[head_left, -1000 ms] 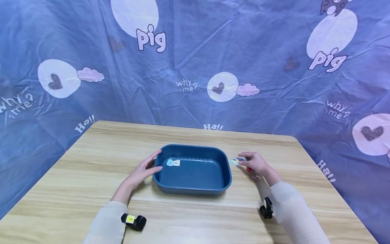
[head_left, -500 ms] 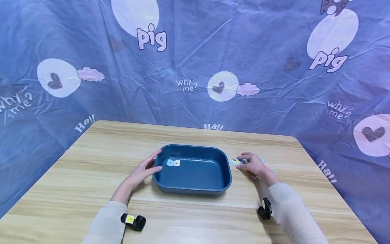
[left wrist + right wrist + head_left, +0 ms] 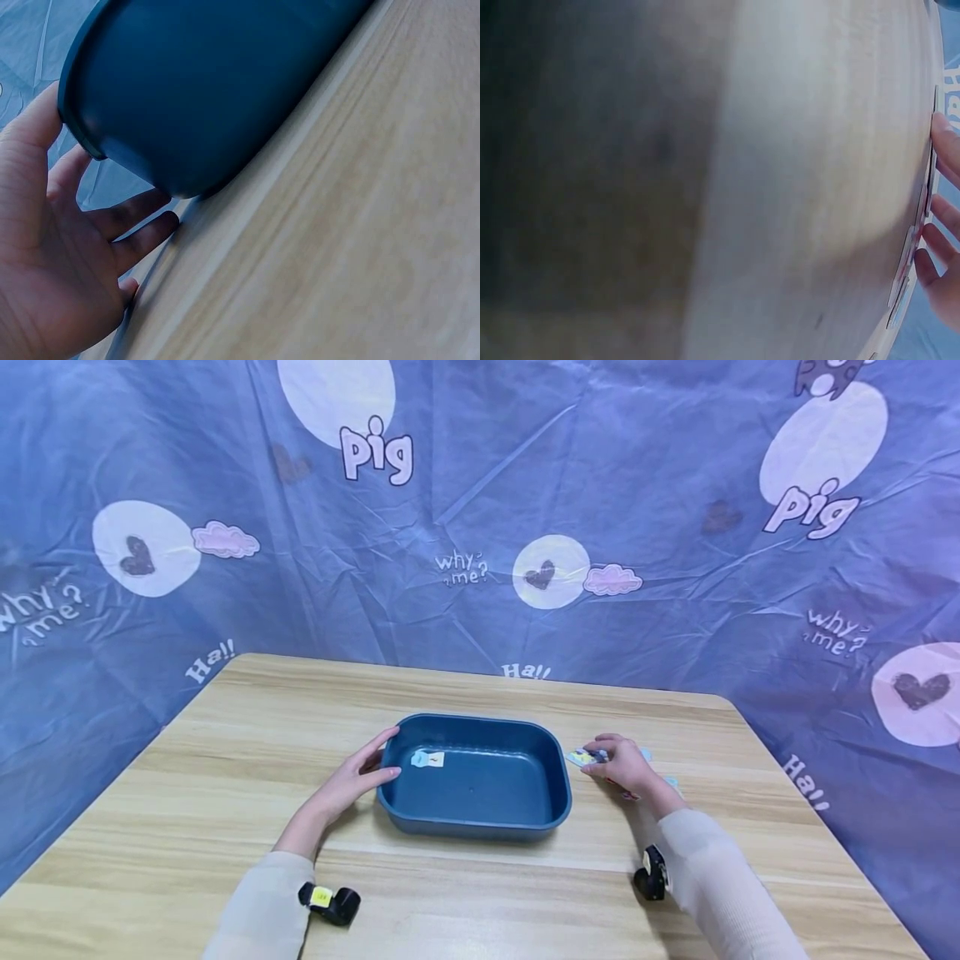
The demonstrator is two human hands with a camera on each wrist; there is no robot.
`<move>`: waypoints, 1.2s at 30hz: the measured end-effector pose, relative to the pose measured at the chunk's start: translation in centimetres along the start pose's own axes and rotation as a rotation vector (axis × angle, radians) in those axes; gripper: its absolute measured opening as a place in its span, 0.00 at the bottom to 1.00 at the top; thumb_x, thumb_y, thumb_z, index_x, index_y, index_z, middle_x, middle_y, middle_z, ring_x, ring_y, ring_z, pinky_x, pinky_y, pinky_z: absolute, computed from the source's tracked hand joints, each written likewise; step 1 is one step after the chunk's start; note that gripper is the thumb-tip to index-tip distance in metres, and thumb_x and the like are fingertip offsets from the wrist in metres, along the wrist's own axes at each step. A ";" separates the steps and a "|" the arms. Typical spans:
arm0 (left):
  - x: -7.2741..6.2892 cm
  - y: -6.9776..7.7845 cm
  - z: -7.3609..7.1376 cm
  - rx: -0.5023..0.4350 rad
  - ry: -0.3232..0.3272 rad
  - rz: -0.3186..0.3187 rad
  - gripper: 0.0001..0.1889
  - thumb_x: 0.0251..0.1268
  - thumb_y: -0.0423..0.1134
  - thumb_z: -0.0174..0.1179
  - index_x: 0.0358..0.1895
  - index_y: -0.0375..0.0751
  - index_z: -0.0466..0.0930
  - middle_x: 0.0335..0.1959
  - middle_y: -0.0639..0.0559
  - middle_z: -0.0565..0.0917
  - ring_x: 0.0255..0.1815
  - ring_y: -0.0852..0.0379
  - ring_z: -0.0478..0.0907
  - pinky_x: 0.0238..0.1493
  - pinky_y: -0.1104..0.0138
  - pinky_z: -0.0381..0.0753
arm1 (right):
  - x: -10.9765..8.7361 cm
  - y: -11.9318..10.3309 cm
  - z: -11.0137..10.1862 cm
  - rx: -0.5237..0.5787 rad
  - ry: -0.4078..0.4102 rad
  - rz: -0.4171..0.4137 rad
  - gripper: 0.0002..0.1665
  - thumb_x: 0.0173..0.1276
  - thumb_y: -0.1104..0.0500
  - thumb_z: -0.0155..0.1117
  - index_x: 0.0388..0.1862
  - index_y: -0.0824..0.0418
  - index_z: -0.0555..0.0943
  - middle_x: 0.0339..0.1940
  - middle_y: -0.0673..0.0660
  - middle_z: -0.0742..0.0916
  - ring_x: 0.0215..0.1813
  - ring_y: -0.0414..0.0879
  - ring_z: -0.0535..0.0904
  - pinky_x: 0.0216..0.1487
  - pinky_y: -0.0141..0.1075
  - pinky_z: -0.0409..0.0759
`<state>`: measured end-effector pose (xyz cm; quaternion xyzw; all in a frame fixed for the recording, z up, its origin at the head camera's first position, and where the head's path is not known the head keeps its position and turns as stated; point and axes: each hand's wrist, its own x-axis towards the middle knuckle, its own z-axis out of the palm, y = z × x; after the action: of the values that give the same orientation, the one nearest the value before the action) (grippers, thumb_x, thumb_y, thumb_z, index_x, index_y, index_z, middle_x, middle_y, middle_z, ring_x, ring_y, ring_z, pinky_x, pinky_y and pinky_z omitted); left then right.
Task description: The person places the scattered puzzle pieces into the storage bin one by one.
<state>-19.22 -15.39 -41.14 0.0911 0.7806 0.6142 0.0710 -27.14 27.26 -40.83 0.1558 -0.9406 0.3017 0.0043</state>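
Note:
My left hand (image 3: 358,777) holds the left end of a dark blue plastic tub (image 3: 472,828), its thumb and a finger over the rim. In the left wrist view the other fingers of the left hand (image 3: 67,247) spread along the tub's outer wall. Inside the tub lies a small light-blue and cream flat piece (image 3: 427,760), like a puzzle piece. To the right of the tub, the thumb and fingers of my right hand (image 3: 626,767) touch a flat printed piece (image 3: 581,757) on the table. The right wrist view shows the right hand's fingers (image 3: 946,214) at the pieces' edge.
Several more flat printed pieces lie around and partly under the right hand, among them a red one (image 3: 628,794) and a light-blue one (image 3: 671,782). The wooden table (image 3: 480,893) ends at a blue patterned cloth (image 3: 465,635) behind.
My right hand has shifted slightly left and toward the body over the printed pieces, uncovering light-blue pieces on its right side. The left hand and tub stay as they were.

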 end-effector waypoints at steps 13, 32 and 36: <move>-0.1 0.1 0.1 0.000 0.001 -0.005 0.31 0.58 0.41 0.55 0.64 0.59 0.54 0.64 0.45 0.54 0.62 0.44 0.51 0.58 0.49 0.49 | 0.2 0.1 0.2 0.020 0.036 0.023 0.24 0.47 0.56 0.69 0.41 0.69 0.79 0.51 0.69 0.72 0.53 0.64 0.64 0.52 0.53 0.60; -0.2 0.2 0.2 -0.004 0.002 -0.005 0.31 0.57 0.42 0.55 0.64 0.60 0.55 0.65 0.47 0.53 0.62 0.43 0.51 0.58 0.48 0.48 | 0.1 -1.4 -0.9 0.115 0.061 0.130 0.25 0.46 0.51 0.69 0.41 0.64 0.79 0.42 0.64 0.79 0.39 0.53 0.71 0.39 0.42 0.68; -0.2 0.3 0.2 -0.003 0.000 -0.006 0.31 0.57 0.42 0.55 0.64 0.60 0.54 0.65 0.46 0.53 0.62 0.43 0.50 0.58 0.48 0.48 | 0.7 -1.9 -1.0 0.136 0.038 0.187 0.26 0.49 0.54 0.68 0.44 0.67 0.77 0.41 0.64 0.79 0.37 0.52 0.70 0.36 0.38 0.68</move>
<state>-18.92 -15.15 -40.90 0.0886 0.7799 0.6153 0.0729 -27.31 26.16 -38.81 0.0616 -0.9281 0.3668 -0.0167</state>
